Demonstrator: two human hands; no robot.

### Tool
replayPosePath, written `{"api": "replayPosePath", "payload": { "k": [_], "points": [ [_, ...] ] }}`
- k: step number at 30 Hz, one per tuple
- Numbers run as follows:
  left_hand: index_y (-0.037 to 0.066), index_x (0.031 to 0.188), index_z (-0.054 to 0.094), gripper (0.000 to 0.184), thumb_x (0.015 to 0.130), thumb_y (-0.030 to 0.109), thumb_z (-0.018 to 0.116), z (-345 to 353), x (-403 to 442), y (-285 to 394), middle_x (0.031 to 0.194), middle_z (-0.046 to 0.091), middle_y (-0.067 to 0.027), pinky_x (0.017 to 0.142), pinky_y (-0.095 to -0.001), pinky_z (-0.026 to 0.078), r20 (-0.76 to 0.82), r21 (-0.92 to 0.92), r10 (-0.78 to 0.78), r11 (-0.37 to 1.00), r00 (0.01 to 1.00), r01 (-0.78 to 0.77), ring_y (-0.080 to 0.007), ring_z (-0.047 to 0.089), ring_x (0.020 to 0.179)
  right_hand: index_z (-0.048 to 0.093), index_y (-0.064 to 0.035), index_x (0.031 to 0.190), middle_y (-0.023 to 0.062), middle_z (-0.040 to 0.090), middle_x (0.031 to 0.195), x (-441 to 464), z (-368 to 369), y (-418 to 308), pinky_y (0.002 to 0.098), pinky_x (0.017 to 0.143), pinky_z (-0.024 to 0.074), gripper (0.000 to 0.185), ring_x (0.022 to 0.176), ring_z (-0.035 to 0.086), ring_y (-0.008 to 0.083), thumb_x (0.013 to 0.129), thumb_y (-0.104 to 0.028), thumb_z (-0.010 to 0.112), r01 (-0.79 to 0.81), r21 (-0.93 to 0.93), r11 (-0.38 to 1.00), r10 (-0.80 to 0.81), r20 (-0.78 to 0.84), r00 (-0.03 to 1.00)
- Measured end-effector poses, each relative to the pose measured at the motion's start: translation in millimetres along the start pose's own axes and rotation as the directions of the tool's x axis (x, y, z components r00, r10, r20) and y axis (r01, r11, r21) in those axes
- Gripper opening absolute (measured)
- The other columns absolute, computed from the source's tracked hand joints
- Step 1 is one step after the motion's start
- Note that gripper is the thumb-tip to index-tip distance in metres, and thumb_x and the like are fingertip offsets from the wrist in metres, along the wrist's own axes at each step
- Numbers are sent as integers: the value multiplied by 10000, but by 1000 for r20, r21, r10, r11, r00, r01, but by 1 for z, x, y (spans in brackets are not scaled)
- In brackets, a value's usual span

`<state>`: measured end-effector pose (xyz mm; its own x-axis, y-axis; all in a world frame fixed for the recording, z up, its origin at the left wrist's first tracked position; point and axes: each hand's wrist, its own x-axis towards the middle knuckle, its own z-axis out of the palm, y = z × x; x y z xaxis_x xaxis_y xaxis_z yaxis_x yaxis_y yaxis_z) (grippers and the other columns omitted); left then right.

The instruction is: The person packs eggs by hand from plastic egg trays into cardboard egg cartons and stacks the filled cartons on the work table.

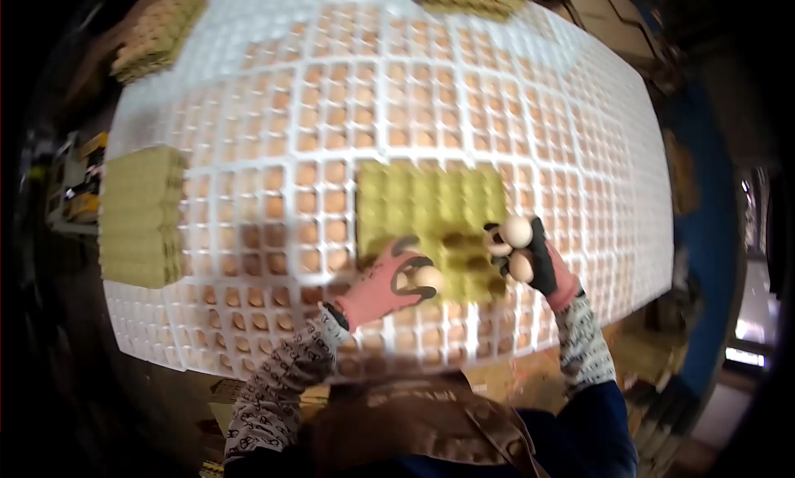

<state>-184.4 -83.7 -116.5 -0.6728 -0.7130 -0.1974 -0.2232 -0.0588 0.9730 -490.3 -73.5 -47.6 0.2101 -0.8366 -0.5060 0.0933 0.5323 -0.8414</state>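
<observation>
The egg tray (431, 200) lies on the egg-filled grids (382, 113), right of 1 tray stack (139, 217).

On my feed, the left glove (373, 294) shows pink with dark fingers (405, 243), the right glove (542, 263) black and pink. I see dark motifs on the whitish sleeves (281, 379), a brown apron (414, 420), cream to light-brown eggs (517, 232), a yellow-green tray (431, 196) and a white grid (381, 105).

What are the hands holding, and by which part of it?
The left hand holds eggs and the right hand holds three eggs, all apparently by their sides.
</observation>
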Motion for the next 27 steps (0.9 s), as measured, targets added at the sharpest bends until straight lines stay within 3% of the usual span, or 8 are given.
{"api": "replayPosePath", "payload": {
  "k": [2,4,9,11,17,23,25,27],
  "points": [
    [62,1372,454,557,870,129,686,-65,-7,-24,1398,429,-102,1004,-338,457,-37,-675,-174,731,984,104,-232,487,1231,511,-3,1324,99,660,1098,65,-3,-10,310,724,532,726,831,632,169,998,-615,295,-163,222,961,135,135,982],
    [32,1359,412,481,927,103,611,-127,15,-50,1326,522,-93,761,-337,545,-308,-804,-168,573,936,-162,-202,597,1017,547,-2,1269,89,662,1051,126,13,-37,303,710,528,695,808,623,152,993,-605,342,-84,63,994,78,90,993],
    [74,1278,380,598,908,449,662,-333,118,-75,1000,576,-24,646,-237,488,-689,9,357,874,631,-485,-95,549,758,565,11,1274,101,682,1014,361,59,-110,303,740,487,475,849,634,211,986,-364,518,258,-547,797,-251,89,964],
    [54,1181,481,516,980,529,488,-407,147,-84,914,583,-15,655,-232,496,-549,-571,150,651,822,-500,-106,558,753,626,-13,1152,128,649,933,456,89,-131,310,752,500,447,800,608,188,959,-406,541,292,-499,816,-291,82,953],
    [79,1384,436,649,948,549,540,-489,234,-95,1132,592,-49,816,-290,519,-631,-435,15,821,775,-370,-175,624,955,575,-221,1307,130,383,1445,619,175,-165,440,984,458,479,1208,521,345,867,-384,671,320,-919,231,-751,41,659],
    [75,1192,627,509,854,448,695,-554,249,-108,996,637,-66,675,-312,511,-752,192,155,981,641,-12,-171,644,820,596,-250,1260,105,451,1377,678,194,-173,418,966,469,418,1200,532,312,868,-387,637,422,-906,-4,-766,274,582],
    [50,1179,634,577,774,445,751,-567,246,-111,1070,658,-119,801,-351,506,-712,692,391,532,583,489,-241,651,916,591,-236,1270,111,481,1353,684,208,-180,409,950,475,393,1159,564,308,899,-363,576,490,-860,-140,-709,433,557],
    [40,1169,646,613,732,452,769,-562,243,-103,1120,654,-157,901,-374,471,-723,686,387,500,573,529,-287,633,995,570,-215,1324,134,556,1304,688,224,-187,388,943,484,451,1102,604,319,898,-362,548,489,-834,-256,-539,543,644]
  ]
}}
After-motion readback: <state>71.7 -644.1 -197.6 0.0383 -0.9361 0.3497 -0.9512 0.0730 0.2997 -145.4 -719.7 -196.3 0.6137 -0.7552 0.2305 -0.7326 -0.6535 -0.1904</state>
